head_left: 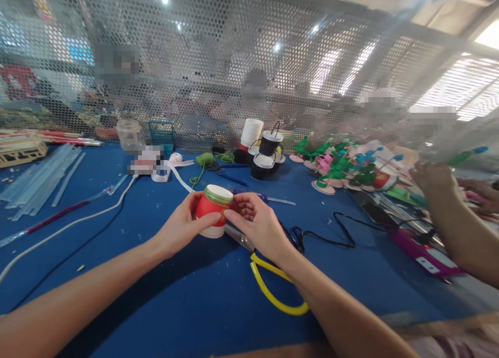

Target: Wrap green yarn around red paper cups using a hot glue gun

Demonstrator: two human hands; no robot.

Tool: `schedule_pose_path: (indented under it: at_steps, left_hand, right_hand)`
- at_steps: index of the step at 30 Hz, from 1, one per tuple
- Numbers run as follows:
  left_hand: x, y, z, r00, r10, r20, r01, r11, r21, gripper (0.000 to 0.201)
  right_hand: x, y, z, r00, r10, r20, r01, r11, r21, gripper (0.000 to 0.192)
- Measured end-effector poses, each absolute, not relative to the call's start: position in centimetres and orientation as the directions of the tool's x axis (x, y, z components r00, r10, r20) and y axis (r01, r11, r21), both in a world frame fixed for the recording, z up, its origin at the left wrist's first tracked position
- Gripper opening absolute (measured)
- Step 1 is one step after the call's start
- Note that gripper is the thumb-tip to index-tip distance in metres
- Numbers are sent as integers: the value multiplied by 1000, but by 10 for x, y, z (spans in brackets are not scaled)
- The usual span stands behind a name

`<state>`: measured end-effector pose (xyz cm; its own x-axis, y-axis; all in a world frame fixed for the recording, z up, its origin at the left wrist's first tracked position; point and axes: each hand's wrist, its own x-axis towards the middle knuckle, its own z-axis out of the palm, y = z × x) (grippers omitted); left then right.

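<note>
Left hand (183, 225) cradles a small red paper cup with a green-wound rim (212, 210) above the blue table (175, 290); right hand (255, 223) pinches that rim. Too hard a pinch could crush the thin wall or slip the green cord off.

Both bare forearms come in from the near edge and converge toward the centre. Left hand (183, 224) at centre-left, palm turned right, fingers curled, thumb laid forward on top, closed in a grip. Right hand (255, 220) just right of it, wrist bent, palm down and facing left, fingertips (234, 204) pinched together at the near-left tips. The two hands are nearly touching, thumbs pointing at each other. Left forearm stretches low and long; right forearm is steeper.
</note>
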<state>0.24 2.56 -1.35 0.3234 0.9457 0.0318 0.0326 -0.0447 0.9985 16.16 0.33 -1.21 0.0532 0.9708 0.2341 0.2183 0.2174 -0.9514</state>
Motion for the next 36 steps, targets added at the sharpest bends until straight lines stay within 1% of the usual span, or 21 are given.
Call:
schedule_pose_path:
  at_steps: [3,5,9,12,16,19,21,23,25,27,28,29,31,32,34,36]
  left_hand:
    - [2,25,-13,333,940,82,67,-110,992,52]
    - [3,25,-13,321,943,91,111,-132,985,54]
    - [4,24,-12,273,961,39,178,-91,980,56]
    - [4,24,-12,268,963,6,144,-46,989,54]
    - [5,24,-14,285,959,-3,83,-21,996,57]
    - [4,23,-14,273,962,-12,105,-17,994,57]
    - [4,24,-14,261,965,-12,123,-21,992,55]
    - [4,24,-14,251,968,-18,128,-15,992,56]
    - [4,26,-14,245,969,-28,114,0,994,58]
    - [3,29,-14,239,970,-44,105,19,994,60]
    - [2,30,-15,235,971,-49,108,24,994,60]
    - [2,32,-15,230,972,-53,122,25,992,60]
    - [0,35,-16,224,973,-53,159,17,987,58]
    - [-1,36,-16,225,973,-51,173,12,985,58]
    - [-1,37,-16,228,973,-39,193,-6,981,57]
    - [-1,37,-15,221,975,-14,209,-33,977,57]
  right_hand:
    - [160,3,-14,31,972,234,226,221,-949,25]
    - [159,2,-14,27,968,249,252,235,-939,21]
    - [157,-3,-14,-41,957,288,307,286,-908,11]
    - [157,-5,-15,-92,941,325,350,336,-875,7]
    - [156,-7,-19,-165,899,405,433,435,-790,6]
    - [154,-8,-18,-225,871,438,448,491,-747,8]
    - [157,-6,-14,-237,875,422,450,484,-750,8]
    - [166,-2,-6,-187,899,396,483,435,-760,8]
    - [182,6,2,-54,920,389,555,351,-754,13]
    - [201,16,7,137,912,387,665,205,-718,17]
    - [209,21,7,213,903,373,730,107,-675,17]
    - [217,27,6,251,911,326,785,5,-619,17]
    - [226,36,1,248,953,172,844,-125,-521,22]
    - [228,40,-4,235,965,116,850,-146,-505,27]
    - [227,46,-12,216,975,44,842,-163,-514,37]
    - [225,51,-18,219,976,15,814,-174,-554,40]
